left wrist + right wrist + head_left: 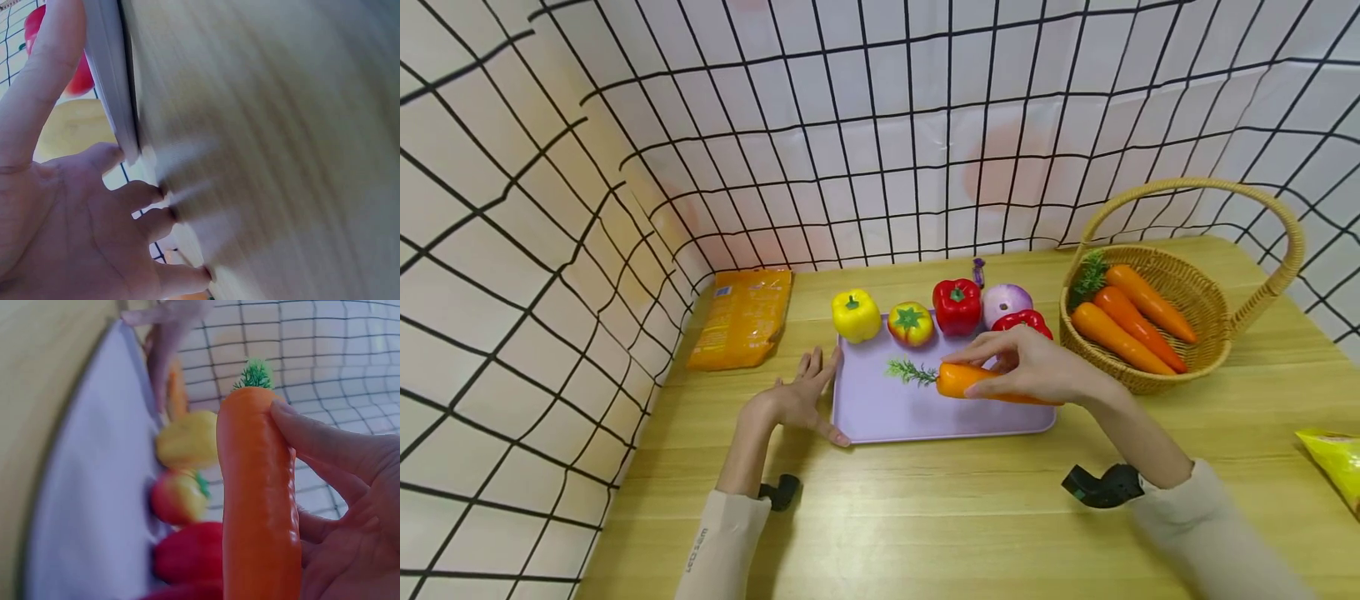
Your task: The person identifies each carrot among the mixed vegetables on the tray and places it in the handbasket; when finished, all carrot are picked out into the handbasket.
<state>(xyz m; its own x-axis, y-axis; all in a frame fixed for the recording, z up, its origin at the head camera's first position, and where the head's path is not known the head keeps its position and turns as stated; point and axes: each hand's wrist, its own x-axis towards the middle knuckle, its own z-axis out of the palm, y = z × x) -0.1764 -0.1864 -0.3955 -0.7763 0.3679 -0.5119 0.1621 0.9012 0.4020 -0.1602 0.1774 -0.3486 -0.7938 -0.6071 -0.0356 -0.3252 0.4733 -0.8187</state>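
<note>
My right hand [1033, 367] holds an orange carrot [957, 380] with a green leafy top over the lilac tray [887, 414]. In the right wrist view, thumb and fingers pinch the carrot [259, 487] from one side, above the tray's surface. The left hand [801, 396] rests at the tray's left edge, its fingers spread on the table and its thumb by the front corner. Along the tray's back stand a yellow bell pepper [856, 317], a red-and-yellow tomato [911, 323] and a red bell pepper [957, 307]. Another red vegetable [1024, 320] is partly hidden behind my right hand.
A purple-and-white round vegetable [1006, 302] with a dark purple stem sits behind the tray. The wicker basket [1213, 292] at right holds several carrots [1138, 321] under a tall handle. An orange packet [743, 321] lies back left, a yellow packet [1337, 462] far right. Gridded cloth [880, 150] walls the table.
</note>
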